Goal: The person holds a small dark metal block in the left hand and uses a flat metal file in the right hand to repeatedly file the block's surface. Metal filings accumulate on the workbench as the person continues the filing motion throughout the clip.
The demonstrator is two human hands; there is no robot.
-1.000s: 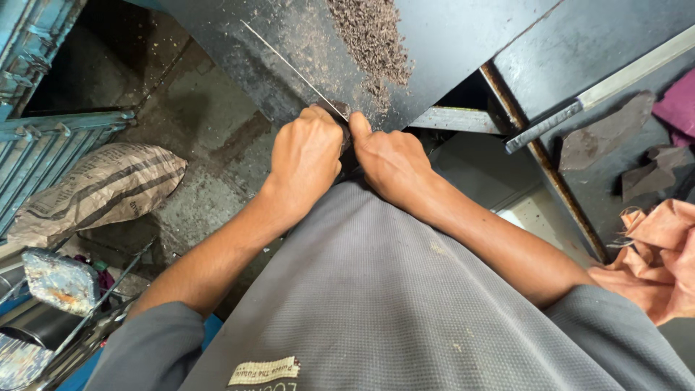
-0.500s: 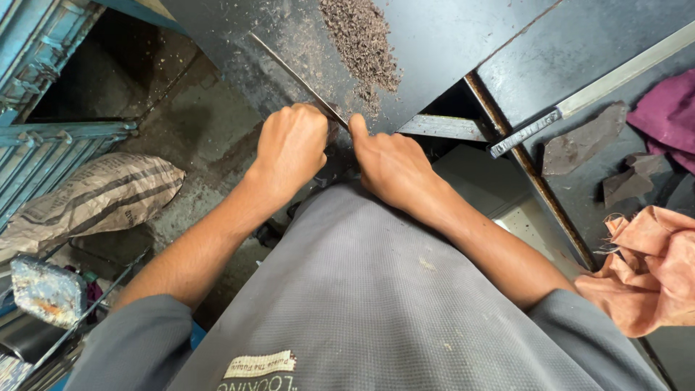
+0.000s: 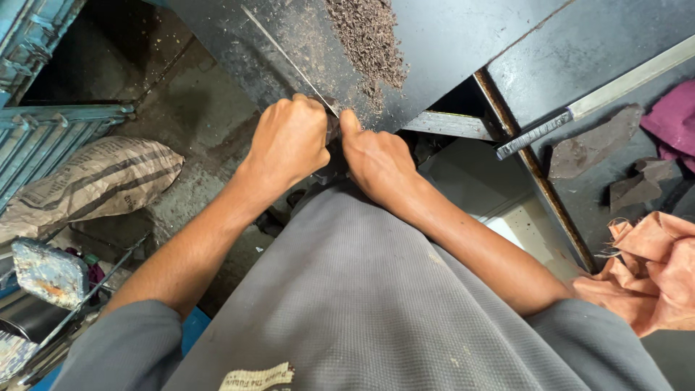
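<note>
Since the earlier frames the view is shifting a little: both hands are sitting slightly lower and further left against the table edge, and the sack at left is sliding outward; the hands themselves are barely changing pose. The left hand is curling into a closed fist at the near edge of the black table, apparently gripping the near end of a thin metal rod, though the fist is hiding what exactly it is holding. The rod is lying flat on the table, running diagonally away toward the upper left. The right hand is pressing just beside the left, thumb up against the rod's near end; whether it is clasping anything I cannot tell, since its fingers are folding under the table edge. A heap of dark shavings is lying on the table, near the rod but apart from it. Judging from this, the step in hand is working or seating the rod's near end at the table edge. The next move is likely calling for steady two-handed pressure along the rod's line, keeping it flat and clear of the shavings. A striped sack is resting on the floor at left, a flat metal bar and orange cloth at right.
</note>
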